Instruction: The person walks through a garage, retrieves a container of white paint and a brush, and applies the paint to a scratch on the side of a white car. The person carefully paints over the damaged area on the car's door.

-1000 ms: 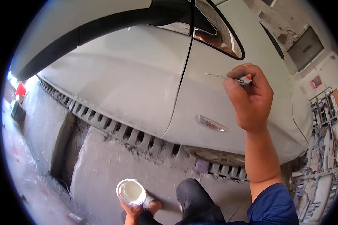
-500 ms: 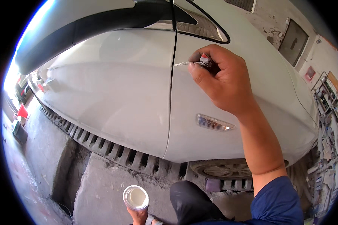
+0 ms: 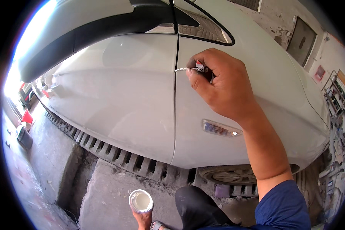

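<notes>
My right hand [image 3: 224, 84] is closed in a pinch on a thin stick [image 3: 181, 69] with a whitish coated end. A crumpled scrap [image 3: 200, 66], white, dark and red, shows between the same fingers. The stick's tip lies at the dark vertical gap [image 3: 176, 96] between two panels of a white car [image 3: 122, 92]; whether it touches the panel edge I cannot tell. Low in the view, my left hand [image 3: 143, 219] grips a round cup [image 3: 130, 200] holding white paint [image 3: 142, 202]. The cup's lower part is hidden beneath its rim.
An amber-and-clear side lamp [image 3: 222, 128] sits below my right forearm, above a wheel [image 3: 234, 175]. Slotted grating [image 3: 138, 163] runs under the car, beside a trench [image 3: 80, 172]. Shelving [image 3: 337, 96] stands at the right; a red bucket [image 3: 27, 117] is far left.
The stick's tip has shifted slightly left and down to the panel gap, with my right hand. The whole view has tilted a little. My left hand still holds the cup.
</notes>
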Demonstrator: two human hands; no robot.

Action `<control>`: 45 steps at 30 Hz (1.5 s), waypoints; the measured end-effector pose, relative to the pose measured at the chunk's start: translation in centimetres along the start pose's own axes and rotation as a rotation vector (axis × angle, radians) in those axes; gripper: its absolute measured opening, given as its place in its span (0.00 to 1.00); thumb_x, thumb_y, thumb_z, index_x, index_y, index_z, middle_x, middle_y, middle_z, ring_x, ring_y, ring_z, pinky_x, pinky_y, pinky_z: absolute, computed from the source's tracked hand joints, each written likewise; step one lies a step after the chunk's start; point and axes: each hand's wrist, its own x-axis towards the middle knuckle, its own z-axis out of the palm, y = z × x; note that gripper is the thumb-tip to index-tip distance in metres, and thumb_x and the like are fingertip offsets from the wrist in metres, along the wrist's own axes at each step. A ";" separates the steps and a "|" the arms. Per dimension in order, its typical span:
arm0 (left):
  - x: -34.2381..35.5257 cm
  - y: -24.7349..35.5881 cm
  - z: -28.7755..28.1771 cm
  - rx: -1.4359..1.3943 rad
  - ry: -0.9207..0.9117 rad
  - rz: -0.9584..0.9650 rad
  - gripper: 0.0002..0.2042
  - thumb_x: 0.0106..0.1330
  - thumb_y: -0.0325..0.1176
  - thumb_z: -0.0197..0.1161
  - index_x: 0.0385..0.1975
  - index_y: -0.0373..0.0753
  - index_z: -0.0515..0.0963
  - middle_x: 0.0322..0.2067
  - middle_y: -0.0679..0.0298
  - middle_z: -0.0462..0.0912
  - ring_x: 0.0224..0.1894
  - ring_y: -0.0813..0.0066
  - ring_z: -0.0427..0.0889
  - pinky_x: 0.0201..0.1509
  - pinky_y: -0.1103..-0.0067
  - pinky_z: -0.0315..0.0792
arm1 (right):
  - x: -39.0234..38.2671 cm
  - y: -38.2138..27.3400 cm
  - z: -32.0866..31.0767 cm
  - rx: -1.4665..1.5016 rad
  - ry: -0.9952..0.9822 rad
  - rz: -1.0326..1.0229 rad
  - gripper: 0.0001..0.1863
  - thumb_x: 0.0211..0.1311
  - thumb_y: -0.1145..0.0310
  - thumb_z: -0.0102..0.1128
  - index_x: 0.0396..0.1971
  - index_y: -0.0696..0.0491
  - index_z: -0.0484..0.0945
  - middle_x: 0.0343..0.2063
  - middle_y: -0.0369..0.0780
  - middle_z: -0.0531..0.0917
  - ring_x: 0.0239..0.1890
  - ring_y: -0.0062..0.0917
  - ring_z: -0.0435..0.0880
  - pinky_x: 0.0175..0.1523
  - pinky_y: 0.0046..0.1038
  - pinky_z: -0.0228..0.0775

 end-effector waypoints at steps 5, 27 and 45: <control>0.2 -0.2 0.2 0.033 -0.014 -0.006 0.25 0.52 0.24 0.71 0.50 0.32 0.72 0.44 0.60 0.80 0.45 0.71 0.79 0.52 0.76 0.72 | -0.1 0.3 0.3 -0.018 0.006 -0.012 0.05 0.53 0.71 0.63 0.26 0.55 0.77 0.22 0.40 0.78 0.24 0.34 0.78 0.30 0.34 0.70; 0.4 -0.5 0.5 -0.021 -0.041 0.022 0.26 0.54 0.26 0.71 0.53 0.34 0.70 0.46 0.62 0.79 0.47 0.73 0.78 0.55 0.76 0.71 | -0.2 0.3 0.5 -0.048 0.015 -0.033 0.05 0.52 0.70 0.63 0.27 0.55 0.78 0.22 0.40 0.79 0.25 0.36 0.80 0.31 0.35 0.71; 0.4 -0.9 0.6 0.009 -0.044 0.046 0.26 0.54 0.25 0.72 0.53 0.34 0.70 0.46 0.61 0.79 0.46 0.72 0.79 0.54 0.76 0.71 | -0.2 0.6 0.7 -0.056 0.047 -0.054 0.05 0.51 0.71 0.64 0.26 0.55 0.78 0.22 0.40 0.79 0.24 0.36 0.79 0.30 0.35 0.71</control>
